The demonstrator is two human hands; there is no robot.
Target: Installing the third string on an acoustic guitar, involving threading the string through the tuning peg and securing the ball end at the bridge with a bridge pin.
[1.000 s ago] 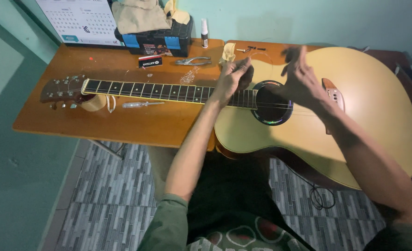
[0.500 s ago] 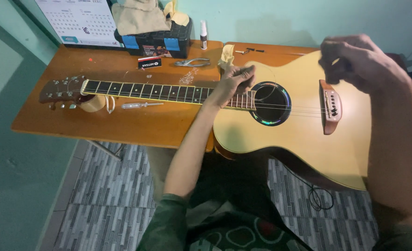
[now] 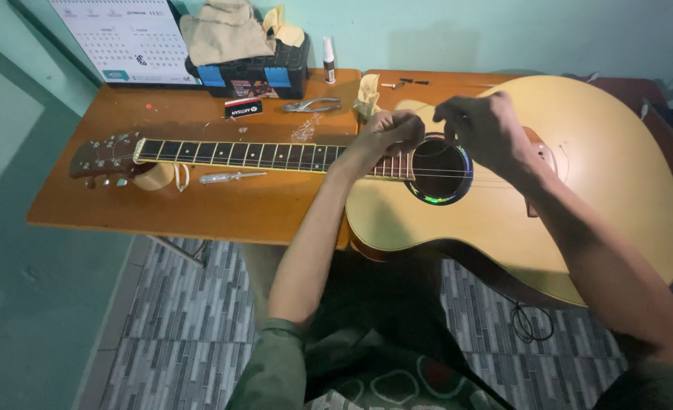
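Observation:
A light-wood acoustic guitar (image 3: pixel 579 190) lies flat on a brown wooden table (image 3: pixel 200 216). Its neck (image 3: pixel 238 154) points left and its body hangs over the table's right edge above my lap. My left hand (image 3: pixel 393 129) is curled shut at the end of the fretboard beside the soundhole (image 3: pixel 437 178), fingertips down on the strings. Just to its right, my right hand (image 3: pixel 485 129) hovers over the soundhole's upper rim with thumb and fingers pinched on a thin string. The two hands are nearly touching.
Under the headstock (image 3: pixel 101 156) sits a tape roll (image 3: pixel 154 178), with a clear-handled screwdriver (image 3: pixel 230 177) beside it. Pliers (image 3: pixel 310 106), a small black box (image 3: pixel 243 108), a small bottle (image 3: pixel 328 59) and a black toolbox (image 3: pixel 253 72) topped with cloth stand at the back. A cable (image 3: pixel 530 323) lies on the tiled floor.
My right hand came down from over the bridge and moved left to the soundhole, fingers now pinched. My left hand curled tighter at the fretboard's end. The view has shifted slightly.

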